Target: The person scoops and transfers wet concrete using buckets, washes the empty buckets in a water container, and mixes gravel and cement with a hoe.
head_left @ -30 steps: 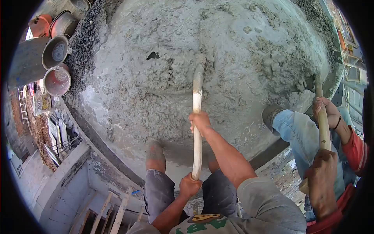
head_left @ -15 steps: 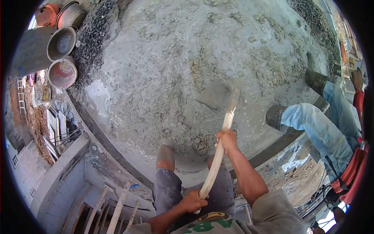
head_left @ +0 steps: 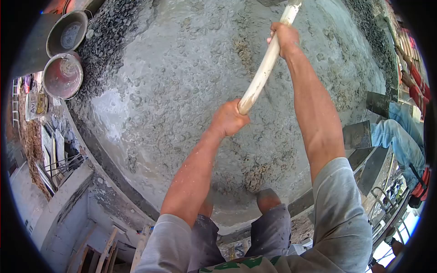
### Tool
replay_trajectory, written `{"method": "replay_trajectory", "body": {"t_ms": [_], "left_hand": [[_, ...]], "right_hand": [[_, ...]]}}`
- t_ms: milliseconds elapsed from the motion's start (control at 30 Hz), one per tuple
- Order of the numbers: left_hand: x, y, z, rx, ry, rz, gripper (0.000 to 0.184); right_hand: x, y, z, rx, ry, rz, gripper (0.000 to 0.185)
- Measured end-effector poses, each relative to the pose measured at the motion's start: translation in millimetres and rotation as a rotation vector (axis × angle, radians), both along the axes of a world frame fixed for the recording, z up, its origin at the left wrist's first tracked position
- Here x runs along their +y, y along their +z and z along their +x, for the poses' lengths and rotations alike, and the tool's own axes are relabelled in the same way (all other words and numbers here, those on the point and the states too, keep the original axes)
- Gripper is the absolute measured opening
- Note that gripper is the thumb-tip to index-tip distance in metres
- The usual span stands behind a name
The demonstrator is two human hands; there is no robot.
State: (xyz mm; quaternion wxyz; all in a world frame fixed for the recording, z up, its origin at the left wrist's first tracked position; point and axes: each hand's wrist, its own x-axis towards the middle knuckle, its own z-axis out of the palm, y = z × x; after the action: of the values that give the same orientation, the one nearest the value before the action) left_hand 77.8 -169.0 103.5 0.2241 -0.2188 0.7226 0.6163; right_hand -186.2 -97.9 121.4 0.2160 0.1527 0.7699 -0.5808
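Note:
A pale, curved wooden handle (head_left: 266, 63) slants over the wet grey concrete (head_left: 182, 77). My left hand (head_left: 229, 118) is wrapped round its lower end. Farther up, my right hand (head_left: 286, 37) grips the same handle. At the top edge a dark piece of the tool's head shows in part; most of it is out of view. Rough, stony mix (head_left: 257, 175) lies just in front of my legs, which stand at the concrete's near edge.
Two buckets (head_left: 63, 76) (head_left: 67, 37) stand at the left beside dark gravel (head_left: 107, 41). A co-worker in boots (head_left: 357, 135) and jeans (head_left: 393, 136) is at the right. Concrete block walls (head_left: 68, 200) and wooden pieces (head_left: 107, 250) are at the lower left.
Both my hands have moved up and forward with the handle, whose tool head has gone to the top edge. The co-worker at the right has shifted, and the whole view has moved.

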Motion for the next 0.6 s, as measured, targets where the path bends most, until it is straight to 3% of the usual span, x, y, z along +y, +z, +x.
{"method": "replay_trajectory", "body": {"t_ms": [100, 133, 267, 433, 500, 567, 600], "left_hand": [[-43.9, 22.9, 30.7, -0.156, 0.015, -0.080, 0.036], [-33.7, 30.8, 54.1, -0.221, 0.062, -0.066, 0.036], [83.3, 87.2, 151.8, -0.370, 0.167, -0.041, 0.035], [248.5, 188.5, 261.3, -0.614, 0.337, 0.230, 0.041], [298.6, 205.8, 302.1, -0.640, 0.239, 0.219, 0.044], [323.2, 240.0, 312.2, -0.626, 0.244, 0.363, 0.047], [340.4, 247.9, 320.9, -0.639, 0.264, 0.560, 0.049]], "right_hand": [[-41.6, -45.2, 31.8, -0.186, -0.020, -0.219, 0.018], [-42.6, -53.1, 60.0, -0.263, 0.017, -0.184, 0.020], [37.9, -57.2, 157.8, -0.570, 0.186, -0.168, 0.010], [173.6, 13.1, 300.6, -0.718, 0.288, 0.078, 0.009], [222.1, 37.2, 340.3, -0.784, 0.247, 0.128, 0.008], [254.3, 67.3, 355.5, -0.804, 0.257, 0.189, 0.007], [259.7, 86.9, 356.4, -0.797, 0.273, 0.222, 0.006]]}}
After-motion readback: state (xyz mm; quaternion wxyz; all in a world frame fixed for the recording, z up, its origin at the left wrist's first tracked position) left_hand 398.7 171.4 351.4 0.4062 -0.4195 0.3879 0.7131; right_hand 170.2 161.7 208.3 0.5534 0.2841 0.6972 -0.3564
